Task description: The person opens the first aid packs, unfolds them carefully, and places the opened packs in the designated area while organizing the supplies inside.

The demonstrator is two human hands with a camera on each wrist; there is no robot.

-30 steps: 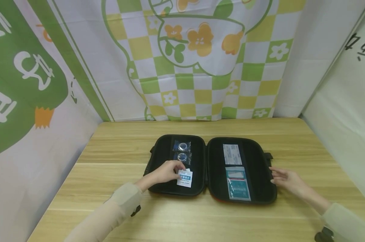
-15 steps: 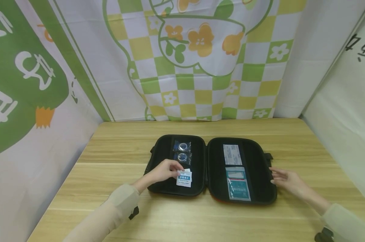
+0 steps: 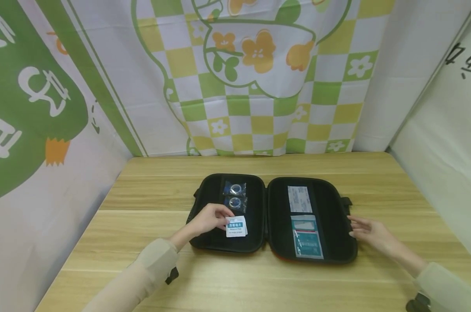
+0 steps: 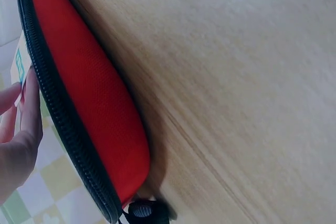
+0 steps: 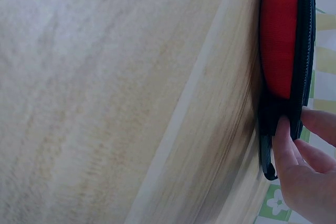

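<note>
An open zip case [image 3: 278, 225] lies flat on the table, black inside; its red outer shell [image 4: 94, 93] shows in the left wrist view. My left hand [image 3: 209, 219] pinches white and blue alcohol pad packets [image 3: 236, 228] between thumb and fingers, over the case's left half. The edge of another packet peeks out behind the front one. At the far right side, my right hand [image 3: 371, 234] grips the case's rim, thumb on the inner side and fingers beneath, beside a black strap tab [image 5: 269, 166].
Two clear-wrapped rolls [image 3: 235, 196] sit in the case's left half. The right half holds a white printed packet [image 3: 299, 199] and a teal packet [image 3: 308, 240] in a clear sleeve. A patterned curtain [image 3: 251, 117] hangs behind the wooden table [image 3: 149, 182].
My left hand has shifted slightly left and up with the alcohol pad packets, which now overlap more closely. The right hand and the case stay where they were.
</note>
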